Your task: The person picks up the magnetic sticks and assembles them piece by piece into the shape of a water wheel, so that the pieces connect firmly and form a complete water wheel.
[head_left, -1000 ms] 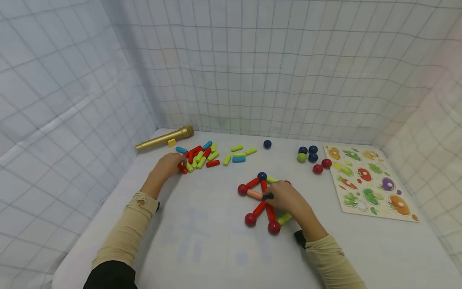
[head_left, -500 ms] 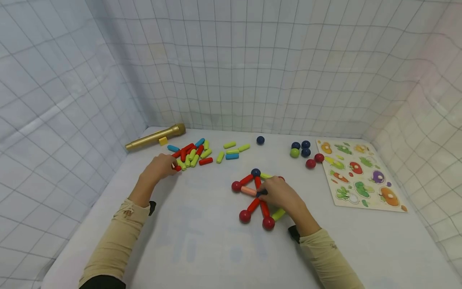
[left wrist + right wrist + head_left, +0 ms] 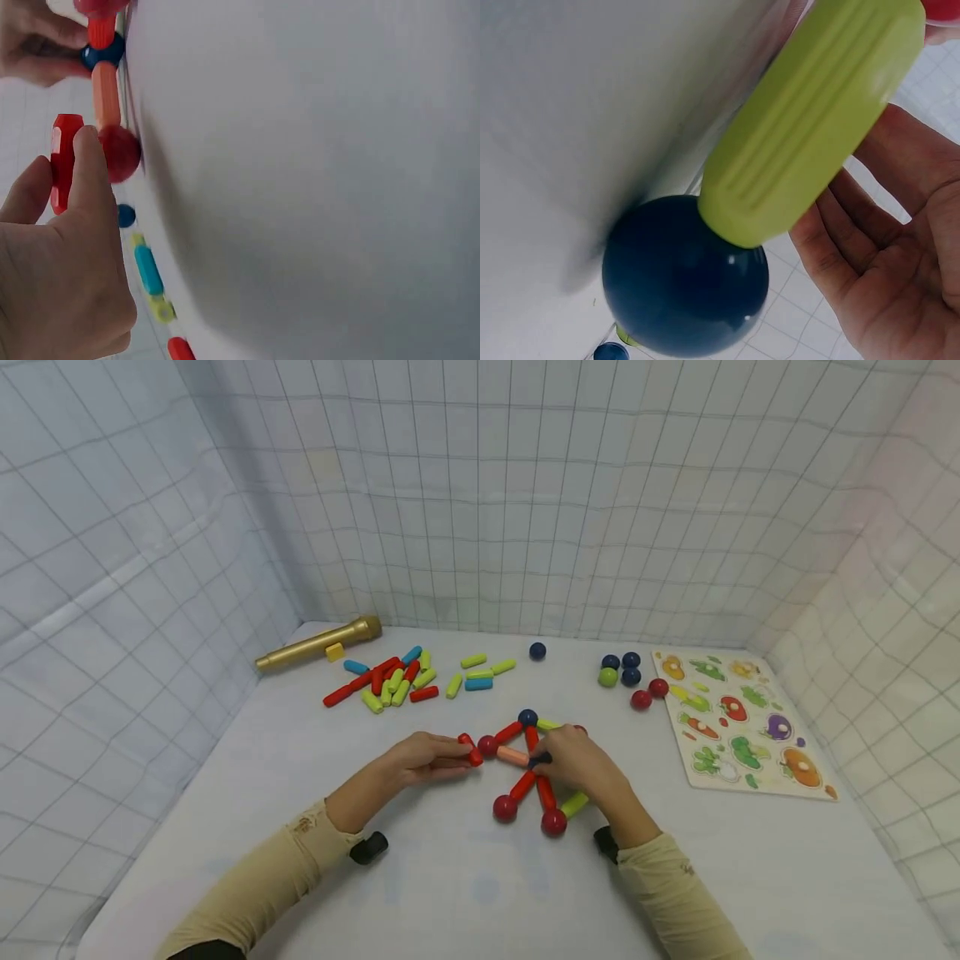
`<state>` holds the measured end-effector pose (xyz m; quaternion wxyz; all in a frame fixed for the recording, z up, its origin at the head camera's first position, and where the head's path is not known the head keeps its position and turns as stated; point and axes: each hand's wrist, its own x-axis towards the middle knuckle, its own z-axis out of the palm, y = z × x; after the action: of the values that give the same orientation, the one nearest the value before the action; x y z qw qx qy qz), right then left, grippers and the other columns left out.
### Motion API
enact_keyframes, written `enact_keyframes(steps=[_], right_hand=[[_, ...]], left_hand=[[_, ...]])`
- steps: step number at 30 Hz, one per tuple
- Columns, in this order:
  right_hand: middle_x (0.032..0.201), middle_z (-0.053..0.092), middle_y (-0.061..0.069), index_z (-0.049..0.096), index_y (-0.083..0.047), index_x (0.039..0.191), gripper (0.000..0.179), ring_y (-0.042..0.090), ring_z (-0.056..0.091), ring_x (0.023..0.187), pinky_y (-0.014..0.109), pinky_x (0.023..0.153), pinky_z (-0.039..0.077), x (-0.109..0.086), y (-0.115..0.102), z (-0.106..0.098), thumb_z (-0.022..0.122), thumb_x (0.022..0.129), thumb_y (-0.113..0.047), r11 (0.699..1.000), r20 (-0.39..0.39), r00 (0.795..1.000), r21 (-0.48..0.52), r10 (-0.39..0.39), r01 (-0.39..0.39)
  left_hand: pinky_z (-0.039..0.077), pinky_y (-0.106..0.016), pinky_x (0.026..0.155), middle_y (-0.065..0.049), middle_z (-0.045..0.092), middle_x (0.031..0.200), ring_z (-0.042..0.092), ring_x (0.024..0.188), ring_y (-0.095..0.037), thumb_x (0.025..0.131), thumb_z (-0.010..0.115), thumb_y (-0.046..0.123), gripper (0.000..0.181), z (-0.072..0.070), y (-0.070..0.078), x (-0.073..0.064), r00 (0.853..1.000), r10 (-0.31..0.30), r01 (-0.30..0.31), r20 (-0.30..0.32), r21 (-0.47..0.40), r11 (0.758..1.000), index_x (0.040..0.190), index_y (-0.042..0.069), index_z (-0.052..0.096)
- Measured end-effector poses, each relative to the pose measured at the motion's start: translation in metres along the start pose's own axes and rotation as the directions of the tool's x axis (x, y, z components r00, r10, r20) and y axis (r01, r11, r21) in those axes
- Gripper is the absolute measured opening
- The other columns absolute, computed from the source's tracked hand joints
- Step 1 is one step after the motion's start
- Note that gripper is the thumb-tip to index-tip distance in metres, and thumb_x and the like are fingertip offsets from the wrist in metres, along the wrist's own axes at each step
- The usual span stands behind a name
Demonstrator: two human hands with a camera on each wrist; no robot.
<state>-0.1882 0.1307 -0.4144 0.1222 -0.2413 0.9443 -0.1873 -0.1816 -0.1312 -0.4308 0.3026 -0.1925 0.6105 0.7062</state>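
Between thumb and fingertips, my left hand (image 3: 423,758) pinches a short red rod (image 3: 470,750), which shows plainly in the left wrist view as a ribbed red rod (image 3: 64,161). It is beside the red ball (image 3: 488,746) at the left corner of a ball-and-rod figure on the table. My right hand (image 3: 581,766) pinches the dark blue ball (image 3: 103,51) at the figure's centre. Red rods and a salmon rod (image 3: 513,756) run out from that centre to outer balls. In the right wrist view a lime rod (image 3: 810,127) meets a dark blue ball (image 3: 686,277).
A pile of red, lime and blue rods (image 3: 400,683) lies at the back left, near a gold toy microphone (image 3: 318,643) and a yellow block (image 3: 334,652). Loose balls (image 3: 631,677) and a vegetable puzzle board (image 3: 738,722) are at the right. Grid-patterned cloth (image 3: 525,527) walls the table.
My left hand has left the rod pile with a red rod and moved right, up to the figure. The right hand stays at the centre ball. The head view has shifted slightly.
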Motion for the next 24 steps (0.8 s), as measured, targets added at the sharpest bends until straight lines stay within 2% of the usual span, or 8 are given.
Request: enact_keyframes(steps=[2,7,15,24], right_hand=[[0.088,0.074,-0.002,0.078,-0.011,0.103,0.023,0.011,0.055,0.075,0.025,0.074,0.053,0.0,0.0,-0.001,0.079,0.081,-0.016,1.0,-0.003,1.0,-0.012,0.0,0.0],[0.088,0.073,-0.002,0.077,-0.012,0.105,0.023,0.012,0.056,0.077,0.027,0.076,0.055,0.001,0.0,-0.002,0.077,0.082,-0.015,1.0,0.014,1.0,-0.009,0.006,-0.006],[0.088,0.073,-0.002,0.078,-0.012,0.103,0.022,0.011,0.056,0.076,0.027,0.077,0.055,0.0,0.0,0.0,0.077,0.082,-0.015,1.0,0.009,1.0,-0.03,-0.004,0.004],[0.086,0.073,-0.002,0.078,-0.011,0.102,0.021,0.011,0.055,0.074,0.024,0.071,0.052,-0.001,-0.002,-0.001,0.079,0.081,-0.015,1.0,0.001,1.0,-0.018,-0.003,0.003]], left_hand=[[0.055,-0.034,0.089,-0.008,0.075,0.09,0.074,0.085,-0.018,0.091,0.068,0.012,0.034,0.01,-0.004,0.001,1.0,-0.026,0.026,-0.001,-0.021,0.999,0.122,-0.002,0.065],[0.058,-0.032,0.083,-0.007,0.076,0.087,0.074,0.083,-0.018,0.09,0.069,0.012,0.027,0.023,-0.01,0.003,0.997,-0.074,0.075,-0.014,0.027,0.997,0.114,-0.001,0.069],[0.058,-0.027,0.078,-0.006,0.075,0.084,0.074,0.079,-0.016,0.088,0.071,0.013,0.026,0.031,-0.02,0.004,0.991,-0.133,0.134,-0.014,0.077,0.988,0.111,0.001,0.071],[0.058,-0.026,0.076,-0.006,0.075,0.084,0.074,0.077,-0.016,0.086,0.074,0.016,0.026,0.032,-0.019,0.007,0.991,-0.126,0.131,-0.045,0.134,0.982,0.108,0.001,0.073]])
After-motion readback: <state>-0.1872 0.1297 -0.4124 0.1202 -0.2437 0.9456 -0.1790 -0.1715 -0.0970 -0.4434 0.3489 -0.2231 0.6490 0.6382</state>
